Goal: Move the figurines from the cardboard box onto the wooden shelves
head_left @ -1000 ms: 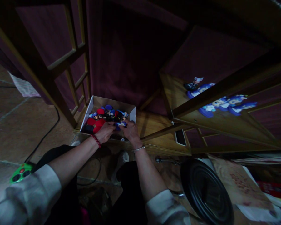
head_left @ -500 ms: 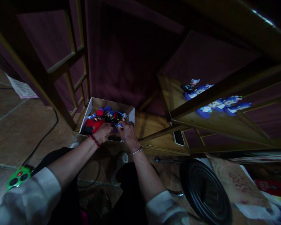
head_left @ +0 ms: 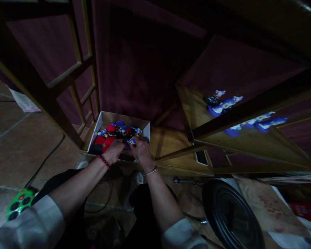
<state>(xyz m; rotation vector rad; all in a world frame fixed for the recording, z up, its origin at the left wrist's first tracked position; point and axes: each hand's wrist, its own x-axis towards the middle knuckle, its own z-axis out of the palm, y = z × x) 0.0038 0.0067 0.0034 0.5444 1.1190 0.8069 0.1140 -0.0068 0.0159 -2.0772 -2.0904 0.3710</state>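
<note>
- Two places hold figurines: a shallow box on the lower board, and the raised shelf off to our right.
- Our right hand is closed at the fingertips on a small blue-and-white figurine, which sits between our hands, low over the near part of the box.
- Our left hand has its fingers curled in beside that figurine; we cannot tell whether they grip it, grip something else or merely touch.
- On the raised shelf we see several blue-and-white figures on round blue bases, with a darker figure beside them. A wooden post crosses in front of the group, so we cannot give a sure count.
- In the box we have a crowded heap: red pieces, a round blue piece towards the back, and dark and colored figures packed among them.
- By our reading, the handling is partway along: the figurine is in hand and not yet set down, and much of the box's load is unsorted, overlapping and in no clear rows.
- What is happening to its base we cannot tell, as our fingers and the gloom hide it.
</note>
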